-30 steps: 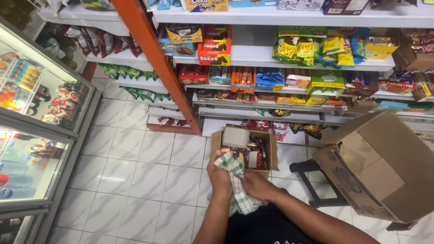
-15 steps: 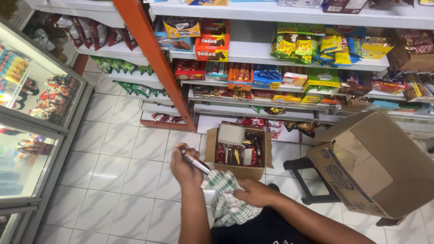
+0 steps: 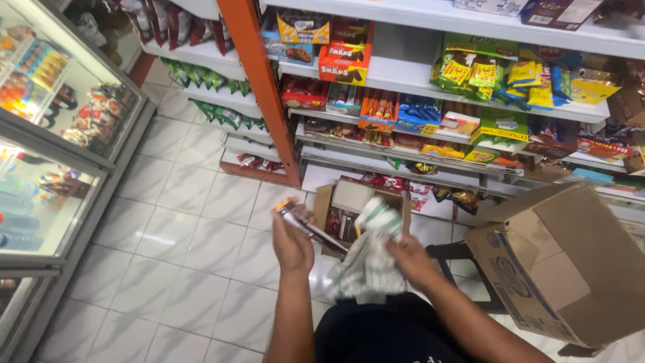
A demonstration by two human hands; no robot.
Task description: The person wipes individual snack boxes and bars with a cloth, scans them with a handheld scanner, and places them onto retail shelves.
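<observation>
So the left hand (image 3: 292,243) is closed around a slim flat pack (image 3: 310,227), holding it up over the tile floor (image 3: 181,235) with one end poking out toward the other hand. The right hand (image 3: 411,262) is bunched around a green-and-white checked cloth (image 3: 366,259), which hangs down crumpled between the two hands and sits right against the inner end of the pack. Looks to me like the wiping part is mid-way: the pack is out and in hand, the cloth is right there touching or almost touching it, can't quite tell which because it's a bit blurred. Below the hands there's a small open box (image 3: 356,208) on the floor with more packs inside, so I'd guess plenty are left to do. A bigger cardboard box (image 3: 571,269) sits tipped on a dark stool (image 3: 457,259) just to the right. The shelves (image 3: 430,77) ahead are already mostly full of snacks, with a gap or two on the upper row. Glass-door fridge (image 3: 60,154) off to the left.
</observation>
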